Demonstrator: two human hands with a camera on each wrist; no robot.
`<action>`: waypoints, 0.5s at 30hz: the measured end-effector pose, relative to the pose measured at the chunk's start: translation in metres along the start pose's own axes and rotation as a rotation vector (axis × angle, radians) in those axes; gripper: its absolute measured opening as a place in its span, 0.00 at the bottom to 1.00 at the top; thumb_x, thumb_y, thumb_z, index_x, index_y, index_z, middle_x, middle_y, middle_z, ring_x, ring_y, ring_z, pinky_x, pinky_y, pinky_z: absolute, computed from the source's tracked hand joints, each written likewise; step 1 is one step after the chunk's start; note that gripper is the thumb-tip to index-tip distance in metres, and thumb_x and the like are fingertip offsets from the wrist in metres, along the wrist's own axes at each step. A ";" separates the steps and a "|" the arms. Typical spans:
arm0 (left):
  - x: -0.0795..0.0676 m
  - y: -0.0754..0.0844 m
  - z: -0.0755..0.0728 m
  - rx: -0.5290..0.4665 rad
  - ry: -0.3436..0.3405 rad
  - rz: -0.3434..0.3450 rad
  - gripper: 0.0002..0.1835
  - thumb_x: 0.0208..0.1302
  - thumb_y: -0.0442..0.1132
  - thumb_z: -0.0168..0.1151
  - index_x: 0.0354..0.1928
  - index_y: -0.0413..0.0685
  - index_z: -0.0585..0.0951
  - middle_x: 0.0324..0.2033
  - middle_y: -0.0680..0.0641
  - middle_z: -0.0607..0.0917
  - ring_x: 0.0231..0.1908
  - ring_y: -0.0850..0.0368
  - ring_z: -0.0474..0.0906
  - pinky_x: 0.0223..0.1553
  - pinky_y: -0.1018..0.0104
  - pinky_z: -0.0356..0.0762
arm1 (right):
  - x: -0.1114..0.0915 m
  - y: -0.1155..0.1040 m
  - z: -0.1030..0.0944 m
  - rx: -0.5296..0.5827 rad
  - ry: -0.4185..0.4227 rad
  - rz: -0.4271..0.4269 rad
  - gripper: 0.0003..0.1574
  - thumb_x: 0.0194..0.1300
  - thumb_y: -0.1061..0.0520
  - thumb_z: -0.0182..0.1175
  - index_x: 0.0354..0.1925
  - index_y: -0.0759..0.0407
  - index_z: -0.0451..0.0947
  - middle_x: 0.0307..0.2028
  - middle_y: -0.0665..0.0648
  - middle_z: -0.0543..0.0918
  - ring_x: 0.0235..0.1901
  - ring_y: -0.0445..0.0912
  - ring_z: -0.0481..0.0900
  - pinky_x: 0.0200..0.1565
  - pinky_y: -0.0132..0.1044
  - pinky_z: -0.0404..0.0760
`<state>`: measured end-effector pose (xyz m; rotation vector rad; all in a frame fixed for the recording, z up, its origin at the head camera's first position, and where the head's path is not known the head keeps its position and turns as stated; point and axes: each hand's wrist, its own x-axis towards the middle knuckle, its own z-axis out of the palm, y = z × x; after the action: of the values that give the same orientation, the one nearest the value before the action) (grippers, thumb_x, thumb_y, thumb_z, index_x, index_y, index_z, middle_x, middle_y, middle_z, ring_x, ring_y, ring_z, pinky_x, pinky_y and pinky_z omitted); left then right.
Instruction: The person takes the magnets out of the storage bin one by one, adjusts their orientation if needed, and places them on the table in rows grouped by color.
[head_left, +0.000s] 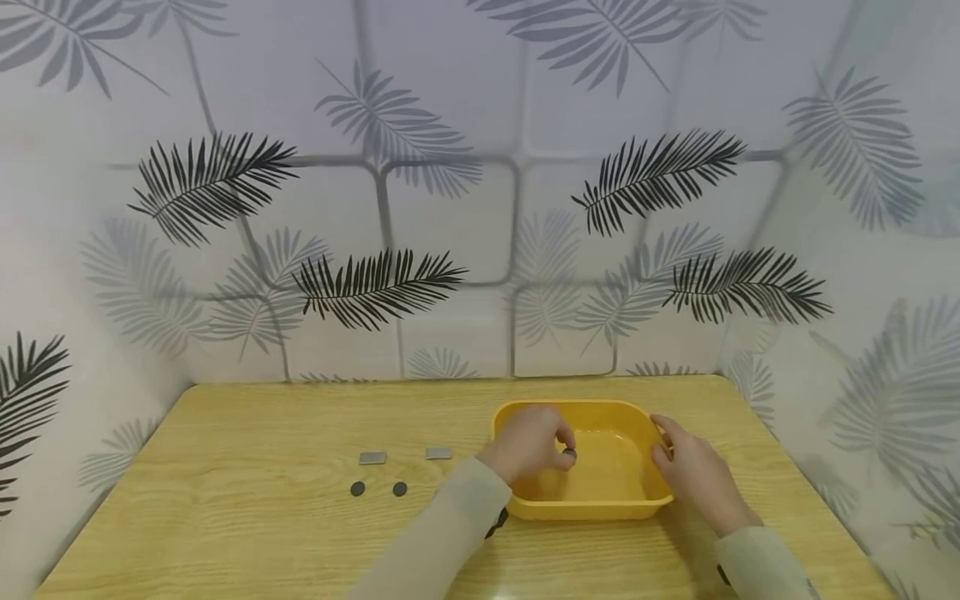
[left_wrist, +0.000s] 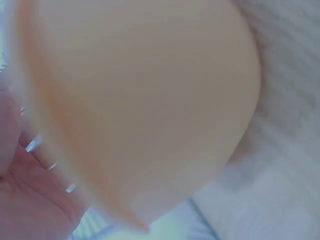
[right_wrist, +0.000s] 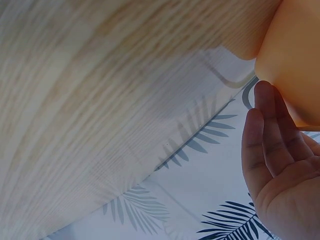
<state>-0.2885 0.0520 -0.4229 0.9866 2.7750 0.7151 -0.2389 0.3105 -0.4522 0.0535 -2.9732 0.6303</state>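
Observation:
My left hand (head_left: 528, 446) reaches over the left side of a yellow plastic tub (head_left: 577, 510) and pinches a small dark disc (head_left: 569, 453) between thumb and fingers. At the tub's right side, my right hand (head_left: 697, 475) holds the wall, its thumb over the rim and its fingers along the outside. In the right wrist view, those fingers (right_wrist: 270, 135) lie against the tub's outer surface. The tub's wall (left_wrist: 160, 100) fills much of the left wrist view, which hides the disc. Left of the tub lie two more dark discs (head_left: 357, 489) on the table.
Behind the discs, two small grey rectangular pieces (head_left: 372, 458) (head_left: 438, 453) lie on the wood-grain table (head_left: 225, 483). Leaf-patterned fabric (head_left: 465, 217) encloses the table at the back and on both sides.

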 end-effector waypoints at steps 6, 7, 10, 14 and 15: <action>-0.013 -0.006 -0.021 0.072 0.062 0.009 0.04 0.62 0.44 0.74 0.37 0.56 0.92 0.42 0.56 0.88 0.41 0.63 0.81 0.45 0.71 0.80 | 0.000 -0.001 0.000 0.003 -0.001 0.002 0.31 0.74 0.59 0.54 0.70 0.70 0.67 0.50 0.75 0.84 0.34 0.50 0.81 0.28 0.37 0.75; -0.015 -0.008 -0.025 0.087 0.069 0.009 0.04 0.62 0.45 0.74 0.37 0.57 0.92 0.42 0.55 0.88 0.41 0.63 0.81 0.45 0.71 0.80 | 0.000 -0.001 0.000 0.002 0.000 0.002 0.31 0.73 0.59 0.54 0.70 0.70 0.66 0.50 0.75 0.84 0.34 0.51 0.81 0.28 0.37 0.75; -0.021 -0.015 -0.036 0.106 0.074 -0.002 0.04 0.62 0.46 0.74 0.36 0.58 0.91 0.43 0.54 0.88 0.43 0.61 0.81 0.46 0.69 0.81 | 0.000 -0.002 -0.001 0.003 -0.003 0.006 0.32 0.73 0.59 0.54 0.71 0.70 0.66 0.50 0.75 0.84 0.34 0.51 0.81 0.28 0.38 0.76; -0.030 -0.026 -0.048 0.096 0.105 -0.004 0.03 0.62 0.44 0.74 0.35 0.55 0.91 0.42 0.55 0.88 0.45 0.59 0.82 0.49 0.66 0.82 | 0.000 -0.002 -0.002 0.008 -0.014 0.008 0.32 0.74 0.59 0.53 0.71 0.70 0.65 0.52 0.77 0.83 0.32 0.49 0.79 0.27 0.37 0.74; -0.032 -0.029 -0.051 0.096 0.115 -0.001 0.03 0.61 0.44 0.74 0.35 0.55 0.91 0.41 0.55 0.88 0.45 0.58 0.82 0.49 0.65 0.82 | -0.001 -0.002 -0.001 0.010 -0.015 0.007 0.32 0.74 0.59 0.53 0.71 0.70 0.65 0.53 0.78 0.82 0.31 0.49 0.79 0.27 0.37 0.74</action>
<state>-0.2927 -0.0074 -0.3934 0.9915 2.9333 0.6644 -0.2379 0.3097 -0.4504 0.0489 -2.9862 0.6486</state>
